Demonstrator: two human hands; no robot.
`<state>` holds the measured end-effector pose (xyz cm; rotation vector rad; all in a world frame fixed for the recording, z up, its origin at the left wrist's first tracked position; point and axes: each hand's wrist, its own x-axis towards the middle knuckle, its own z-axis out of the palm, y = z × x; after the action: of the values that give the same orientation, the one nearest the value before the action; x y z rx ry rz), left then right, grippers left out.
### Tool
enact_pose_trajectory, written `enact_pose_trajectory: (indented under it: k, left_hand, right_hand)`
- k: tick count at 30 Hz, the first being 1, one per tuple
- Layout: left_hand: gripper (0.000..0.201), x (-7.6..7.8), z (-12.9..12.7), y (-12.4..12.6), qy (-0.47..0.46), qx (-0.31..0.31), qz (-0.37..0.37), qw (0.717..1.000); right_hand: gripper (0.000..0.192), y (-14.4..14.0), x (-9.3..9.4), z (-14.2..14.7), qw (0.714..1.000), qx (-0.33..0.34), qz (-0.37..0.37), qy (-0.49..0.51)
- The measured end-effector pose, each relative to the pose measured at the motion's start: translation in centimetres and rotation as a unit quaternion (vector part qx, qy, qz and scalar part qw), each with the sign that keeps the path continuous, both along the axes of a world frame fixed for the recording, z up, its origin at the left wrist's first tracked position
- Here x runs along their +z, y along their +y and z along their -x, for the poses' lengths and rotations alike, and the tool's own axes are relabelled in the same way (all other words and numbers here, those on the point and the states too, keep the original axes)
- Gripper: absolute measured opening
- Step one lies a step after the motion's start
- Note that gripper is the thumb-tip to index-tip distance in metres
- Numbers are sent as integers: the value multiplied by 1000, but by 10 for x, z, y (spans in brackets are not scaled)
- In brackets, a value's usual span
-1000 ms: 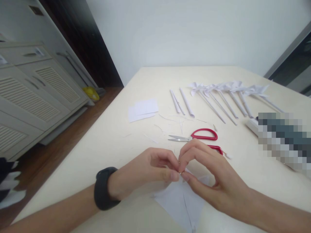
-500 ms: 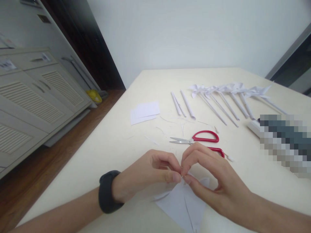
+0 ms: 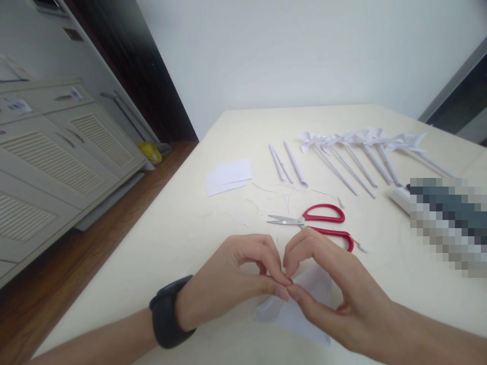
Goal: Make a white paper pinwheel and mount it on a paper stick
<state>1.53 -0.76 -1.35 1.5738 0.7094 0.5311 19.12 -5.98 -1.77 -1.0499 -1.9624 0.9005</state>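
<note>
**Pinched Tip to Tip**

Gripping white paper in a closed pinch of left hand and right hand, fingertip to fingertip, just on the near side of red-handled scissors. Wearing a black wristband on the left. Seated low over a pale table, well short of paper pinwheels and rolled paper tubes.
</note>
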Motion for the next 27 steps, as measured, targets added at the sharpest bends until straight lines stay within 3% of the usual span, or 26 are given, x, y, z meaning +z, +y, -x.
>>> enact_pose_trajectory:
  k: [4,7,15,22,27]
  left_hand:
    - [8,0,-1,-3,16,9,-48,999]
    - [7,1,2,-2,24,3,-59,998]
    - [9,-6,3,9,-6,-24,41,999]
    - [9,2,2,-1,7,-9,-22,1000]
    - [10,0,2,4,-37,-27,-8,999]
  right_hand:
    - [34,0,-2,1,999,24,27,7]
    - [30,1,-2,-2,1000,6,19,6]
    - [24,2,-1,-4,1000,0,8,0]
    - [31,1,2,2,1000,14,25,-3]
    - [27,1,2,-1,999,18,-30,-6]
